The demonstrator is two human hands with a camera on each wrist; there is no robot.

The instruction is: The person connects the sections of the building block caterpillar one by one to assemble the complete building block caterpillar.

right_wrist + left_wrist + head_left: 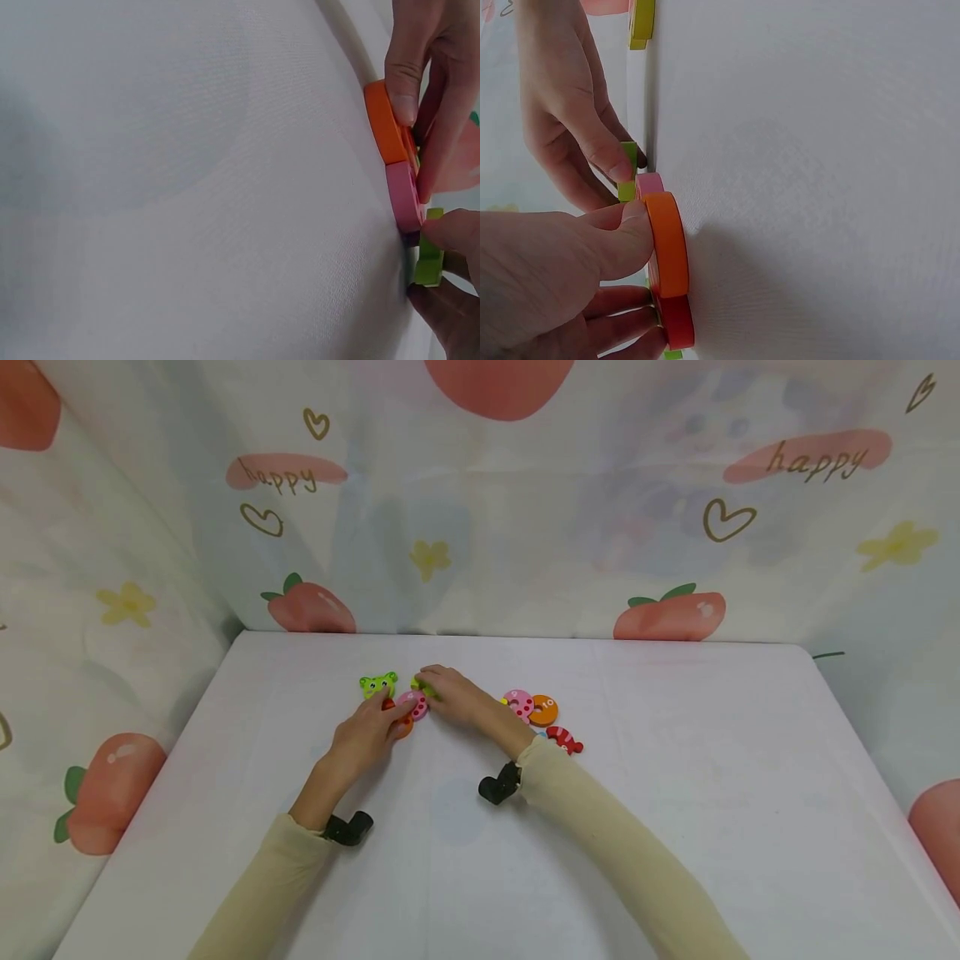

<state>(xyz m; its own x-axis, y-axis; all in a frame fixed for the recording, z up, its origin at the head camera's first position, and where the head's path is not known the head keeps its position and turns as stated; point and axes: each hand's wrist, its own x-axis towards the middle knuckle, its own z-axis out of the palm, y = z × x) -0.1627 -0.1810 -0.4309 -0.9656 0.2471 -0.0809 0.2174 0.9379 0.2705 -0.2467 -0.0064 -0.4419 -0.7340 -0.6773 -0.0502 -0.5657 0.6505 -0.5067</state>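
In the head view, a row of flat toy puzzle pieces starts with a green animal head [377,684] with eyes. My left hand [365,731] holds the row, its thumb against the side of the orange piece [669,244] and a finger reaching over the pink dotted piece [405,196]. Its other fingers touch the red piece [678,322]. My right hand [456,697] pinches a light green piece [430,251] between thumb and fingers, at the pink piece's end. Whether the green and pink pieces are joined, I cannot tell.
Right of the right forearm lie another pink dotted piece [519,703], an orange piece [545,711] marked 10, and a red striped piece [564,739]. The forearm partly hides yellow and blue pieces there. A printed curtain [510,527] stands behind the white table [675,777].
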